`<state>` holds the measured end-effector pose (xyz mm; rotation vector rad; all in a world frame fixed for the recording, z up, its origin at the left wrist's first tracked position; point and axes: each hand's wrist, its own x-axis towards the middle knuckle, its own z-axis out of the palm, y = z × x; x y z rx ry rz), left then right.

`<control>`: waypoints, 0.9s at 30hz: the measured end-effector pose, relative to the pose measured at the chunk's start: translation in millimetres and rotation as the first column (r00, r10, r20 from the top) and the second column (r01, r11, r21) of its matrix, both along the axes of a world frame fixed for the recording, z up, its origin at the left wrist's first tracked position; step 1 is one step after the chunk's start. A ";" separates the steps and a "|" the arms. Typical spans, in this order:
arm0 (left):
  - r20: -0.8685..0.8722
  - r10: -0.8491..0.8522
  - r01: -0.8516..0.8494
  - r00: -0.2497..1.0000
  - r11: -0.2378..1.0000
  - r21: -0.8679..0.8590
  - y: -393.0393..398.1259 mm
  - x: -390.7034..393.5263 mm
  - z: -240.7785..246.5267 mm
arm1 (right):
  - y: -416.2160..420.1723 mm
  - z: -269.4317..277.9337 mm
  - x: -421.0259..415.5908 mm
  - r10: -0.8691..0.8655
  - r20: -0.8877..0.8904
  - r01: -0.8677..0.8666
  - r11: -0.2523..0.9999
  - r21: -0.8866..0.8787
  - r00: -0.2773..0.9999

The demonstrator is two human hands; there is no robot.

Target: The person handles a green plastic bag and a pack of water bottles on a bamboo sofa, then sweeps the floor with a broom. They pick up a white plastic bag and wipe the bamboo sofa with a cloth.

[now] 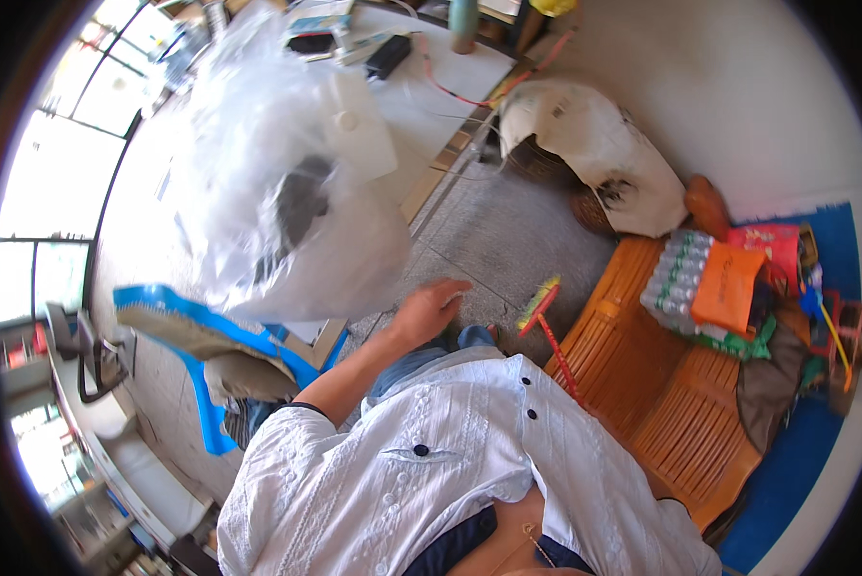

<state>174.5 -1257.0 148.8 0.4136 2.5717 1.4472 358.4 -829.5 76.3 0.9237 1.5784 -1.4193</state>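
Note:
My left hand [428,311] is in front of my legs with its fingers curled. It is slightly blurred, and I cannot tell whether anything is in its fingers. Just beyond it, on the left, a large clear plastic bag [359,252] bulges in front of a white table [445,108]. Something grey shows in the middle of the bag. My right hand is out of view. To the right of my legs, a brush [539,309] with yellow-green bristles and a red handle [559,356] leans by a slatted wooden bench [618,309].
A blue plastic chair [164,299] bearing cloth stands left. On the bench lie a pack of plastic bottles [679,277] and an orange bag [726,291]. A stained pale sack [596,137] drapes over brown objects by the wall. A red cable [445,90] crosses the table, near a green bottle [464,25].

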 end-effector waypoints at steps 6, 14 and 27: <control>-0.563 0.565 -0.686 0.603 0.727 -0.005 -72.0 10.8 83.9 | -29.3 33.9 -151.2 0.410 0.053 -0.412 0.910 0.044 0.911; -0.701 0.588 -0.898 0.403 0.107 -0.427 -179.0 -26.3 131.2 | -202.1 -5.7 -308.5 0.013 -0.012 -0.017 0.860 -0.511 1.000; 0.008 0.941 -0.700 0.339 0.247 0.670 -302.8 21.5 193.9 | -350.2 -12.8 -338.6 0.492 -0.434 -0.537 0.843 0.024 0.754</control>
